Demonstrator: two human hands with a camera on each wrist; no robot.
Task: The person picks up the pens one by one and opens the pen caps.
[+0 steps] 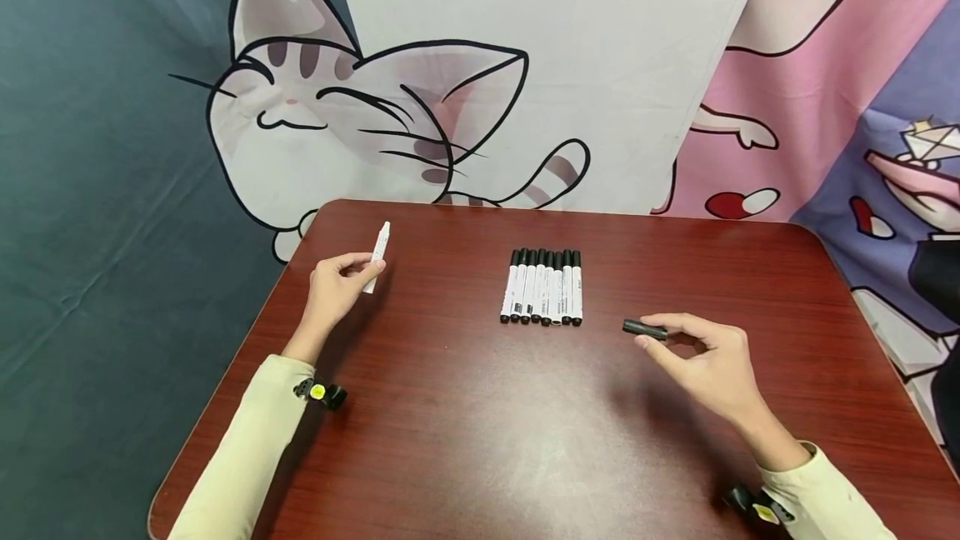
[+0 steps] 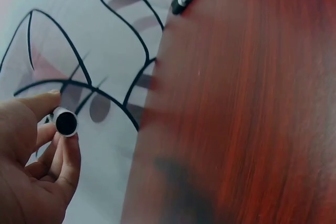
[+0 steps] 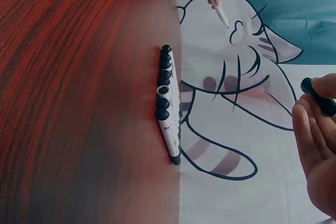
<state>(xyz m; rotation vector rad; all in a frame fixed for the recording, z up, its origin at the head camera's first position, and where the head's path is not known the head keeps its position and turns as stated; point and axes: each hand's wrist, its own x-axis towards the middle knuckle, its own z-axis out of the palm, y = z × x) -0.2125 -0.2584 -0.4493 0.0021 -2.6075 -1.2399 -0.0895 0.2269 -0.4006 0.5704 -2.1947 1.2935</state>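
Observation:
My left hand (image 1: pixel 339 290) pinches a white marker (image 1: pixel 380 250) between thumb and fingers, tilted above the table's far left part. No black cap shows on it; in the left wrist view, its round end (image 2: pixel 66 123) faces the camera, dark inside a white rim. Over the right half of the table, my right hand (image 1: pixel 708 365) pinches a short black marker cap (image 1: pixel 643 329) between thumb and fingertips. Between the two hands lies a row of several white markers (image 1: pixel 541 288) with black caps, side by side, caps toward the far edge.
The brown wooden table (image 1: pixel 450 407) has rounded corners. Behind it hangs a cloth printed with a cartoon cat (image 1: pixel 292 132). Dark wrist devices (image 1: pixel 321 392) sit on both sleeves. At the far right edge, a black object is partly visible.

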